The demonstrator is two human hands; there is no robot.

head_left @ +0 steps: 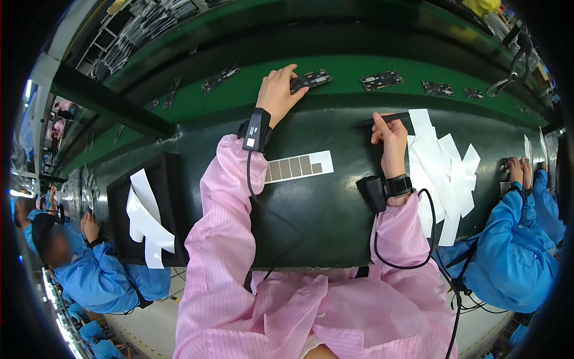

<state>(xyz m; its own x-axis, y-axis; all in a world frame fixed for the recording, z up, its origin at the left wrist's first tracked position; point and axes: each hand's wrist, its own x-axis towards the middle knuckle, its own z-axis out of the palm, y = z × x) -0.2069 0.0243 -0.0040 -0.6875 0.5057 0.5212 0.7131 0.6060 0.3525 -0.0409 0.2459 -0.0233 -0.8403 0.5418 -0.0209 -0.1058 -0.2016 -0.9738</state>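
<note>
My left hand [278, 94] reaches over the green belt, its thumb and fingers closed around the left end of a dark circuit board [312, 80]. Nearer to me, my right hand [391, 139] pinches a slim black tool [396, 117], whose exact kind I cannot make out. The tool's right end meets the top of a heap of white paper strips [439, 173]. Between my forearms, a white strip with grey-brown rectangular stickers [300, 166] lies on the dark green worktop [317, 221]; my left sleeve hides its left end.
More circuit boards [381, 80] lie spaced along the green belt [341, 66]. On the left, a black tray [173, 209] holds curled white strips [143, 209]. Workers in blue sit on both sides, and a metal hook [501, 85] hangs at the far right. Cables trail from my wrists.
</note>
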